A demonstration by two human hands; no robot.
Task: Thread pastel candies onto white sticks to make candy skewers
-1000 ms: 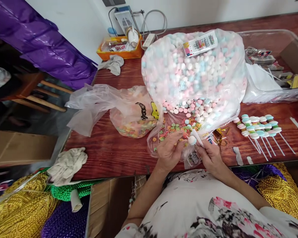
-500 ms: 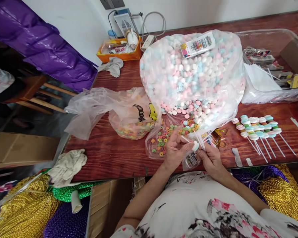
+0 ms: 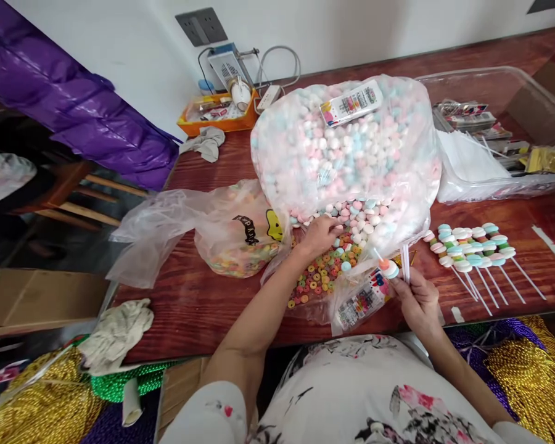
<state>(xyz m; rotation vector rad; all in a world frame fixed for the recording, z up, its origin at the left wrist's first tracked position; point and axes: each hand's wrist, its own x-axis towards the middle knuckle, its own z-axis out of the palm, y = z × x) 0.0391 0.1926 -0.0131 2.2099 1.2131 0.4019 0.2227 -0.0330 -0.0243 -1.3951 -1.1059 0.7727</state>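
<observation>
My left hand reaches into the mouth of a big clear bag of pink, white and blue button-shaped candies. Its fingers are curled together at the loose candies; what they pinch is hidden. My right hand is closed on several thin white sticks. One stick in it slants up to the left, with a white and an orange piece threaded on. Below my left hand lie small coloured rings on clear plastic. Between the hands is a printed packet.
Finished-looking candy skewers lie in a row at the right. Behind them stands a clear plastic tub with white sticks and packets. A tied bag of rings, a rag and an orange box are at the left.
My left hand has left the stick and moved up and away into the candies. My right hand has shifted right with the sticks, an orange piece now showing on one. The view has tilted slightly.
</observation>
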